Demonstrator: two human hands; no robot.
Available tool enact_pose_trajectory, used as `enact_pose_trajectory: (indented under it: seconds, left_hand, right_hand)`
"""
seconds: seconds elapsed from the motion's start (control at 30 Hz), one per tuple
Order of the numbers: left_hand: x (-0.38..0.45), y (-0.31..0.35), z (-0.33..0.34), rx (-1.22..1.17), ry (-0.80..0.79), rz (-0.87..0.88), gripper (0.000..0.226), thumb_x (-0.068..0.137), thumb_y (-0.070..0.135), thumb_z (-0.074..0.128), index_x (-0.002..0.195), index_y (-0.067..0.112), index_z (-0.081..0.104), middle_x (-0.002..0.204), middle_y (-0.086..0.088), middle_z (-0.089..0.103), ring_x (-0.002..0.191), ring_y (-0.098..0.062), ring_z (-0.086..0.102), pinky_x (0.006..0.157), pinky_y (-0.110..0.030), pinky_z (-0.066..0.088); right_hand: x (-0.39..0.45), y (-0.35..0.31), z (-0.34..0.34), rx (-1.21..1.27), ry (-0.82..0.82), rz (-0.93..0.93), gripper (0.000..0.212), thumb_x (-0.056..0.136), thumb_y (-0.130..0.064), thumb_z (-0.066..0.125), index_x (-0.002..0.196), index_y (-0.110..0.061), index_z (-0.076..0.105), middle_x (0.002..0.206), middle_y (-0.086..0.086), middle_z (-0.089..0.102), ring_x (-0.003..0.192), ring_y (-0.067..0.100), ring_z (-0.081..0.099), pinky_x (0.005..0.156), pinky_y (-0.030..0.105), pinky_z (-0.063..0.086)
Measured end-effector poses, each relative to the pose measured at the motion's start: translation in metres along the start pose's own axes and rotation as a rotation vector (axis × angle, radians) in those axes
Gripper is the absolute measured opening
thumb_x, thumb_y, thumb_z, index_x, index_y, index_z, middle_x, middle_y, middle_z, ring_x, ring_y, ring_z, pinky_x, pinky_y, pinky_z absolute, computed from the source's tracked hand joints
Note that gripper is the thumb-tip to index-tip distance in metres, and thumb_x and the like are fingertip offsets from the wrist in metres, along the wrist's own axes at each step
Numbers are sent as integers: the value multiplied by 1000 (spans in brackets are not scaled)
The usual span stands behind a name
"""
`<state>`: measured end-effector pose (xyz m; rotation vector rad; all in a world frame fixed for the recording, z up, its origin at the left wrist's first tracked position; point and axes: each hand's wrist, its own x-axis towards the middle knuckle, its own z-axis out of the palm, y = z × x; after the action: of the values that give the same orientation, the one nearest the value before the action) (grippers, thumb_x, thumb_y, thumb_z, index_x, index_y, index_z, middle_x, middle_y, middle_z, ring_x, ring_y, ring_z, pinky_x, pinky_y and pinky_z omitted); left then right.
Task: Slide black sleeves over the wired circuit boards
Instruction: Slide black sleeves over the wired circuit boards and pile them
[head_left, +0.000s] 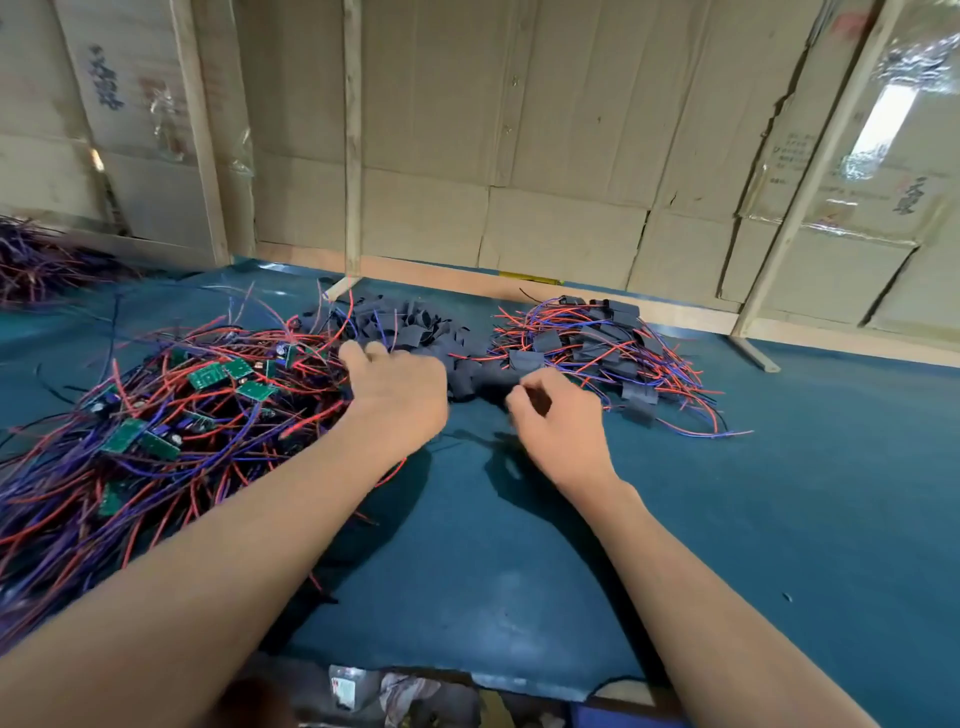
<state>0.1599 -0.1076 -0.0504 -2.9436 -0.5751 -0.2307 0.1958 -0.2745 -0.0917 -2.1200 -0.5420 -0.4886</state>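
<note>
On the blue table, the left hand reaches, fingers relaxed, grip released, toward bare wired circuit boards. The right hand curls at the black sleeves (whether it is grasping one, I cannot tell).

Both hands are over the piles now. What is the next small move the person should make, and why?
Probably the left hand should close on one bare board from the pile of green wired boards, while the right hand takes one loose black sleeve. Neither hand clearly holds anything yet: the left reaches at the edge of that pile, and the right, fingers curled, sits beside the sleeves. The sleeved boards lie on the right.
</note>
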Motion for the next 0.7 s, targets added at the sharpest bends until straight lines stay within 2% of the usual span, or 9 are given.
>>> enact_pose_trajectory:
  seconds: [0.07, 0.13, 0.2, 0.3, 0.37, 0.4, 0.5, 0.57, 0.7]
  left_hand:
    - [2, 4, -20, 3, -58, 61, 33, 90, 26, 48, 123, 21, 54, 128, -12, 54, 122, -36, 42, 102, -55, 21]
    - [6, -8, -38, 116, -8, 37, 29, 91, 29, 45, 117, 23, 55, 132, -12, 51, 125, -37, 36, 103, -58, 19]
    - [4, -31, -46, 185, -11, -93, 35, 92, 31, 44, 125, 25, 56, 141, -16, 41, 131, -44, 27, 104, -69, 16]
    - [-10, -53, -33, 79, -171, -315, 46, 95, 36, 44, 139, 24, 47, 149, -19, 25, 133, -54, 21, 99, -83, 15]
    - [-26, -46, -16, 127, -180, -313, 47, 93, 30, 43, 139, 27, 45, 144, -19, 29, 128, -54, 22, 98, -79, 23]
    - [-33, -40, -7, 152, -132, -292, 46, 90, 27, 43, 136, 29, 48, 136, -17, 33, 122, -51, 24, 94, -73, 29]
    - [-44, -24, 11, 113, -1, -228, 41, 88, 23, 43, 127, 32, 52, 115, -11, 37, 106, -38, 28, 75, -51, 33]
    - [-53, -11, 19, 113, 30, -207, 38, 91, 22, 43, 126, 30, 52, 116, -10, 38, 105, -35, 30, 67, -48, 29]
    - [-57, 4, 23, 54, 91, -139, 37, 92, 21, 44, 128, 26, 51, 120, -9, 37, 107, -34, 31, 66, -48, 29]
  right_hand:
    - [3, 7, -9, 82, 59, 68, 14, 84, -33, 56, 79, -20, 57, 68, -1, 68, 68, 11, 61, 68, 30, 45]
    - [6, 15, -19, 112, 92, 98, 19, 81, -38, 52, 81, -20, 59, 69, 2, 69, 73, 22, 68, 75, 31, 49]
    - [8, 21, -25, 131, 113, 120, 17, 79, -39, 52, 80, -23, 59, 68, 2, 68, 74, 25, 70, 76, 30, 50]
    - [9, 23, -24, 124, 109, 140, 14, 77, -39, 51, 76, -26, 58, 65, 0, 66, 72, 28, 70, 75, 36, 53]
    - [8, 20, -19, 126, 84, 142, 12, 78, -37, 52, 75, -27, 58, 65, -3, 64, 70, 28, 69, 76, 42, 57]
    - [7, 18, -17, 121, 68, 136, 12, 78, -36, 52, 76, -26, 58, 66, -5, 64, 70, 26, 69, 77, 43, 57]
    - [6, 14, -13, 115, 25, 129, 13, 77, -38, 52, 76, -26, 58, 69, -7, 65, 70, 21, 69, 81, 39, 55]
    - [6, 14, -13, 139, 11, 143, 11, 76, -37, 53, 75, -27, 58, 71, -6, 66, 72, 21, 71, 81, 40, 56]
    - [6, 15, -13, 299, 30, 206, 12, 76, -29, 58, 77, -17, 58, 70, 2, 68, 63, 20, 75, 73, 51, 60]
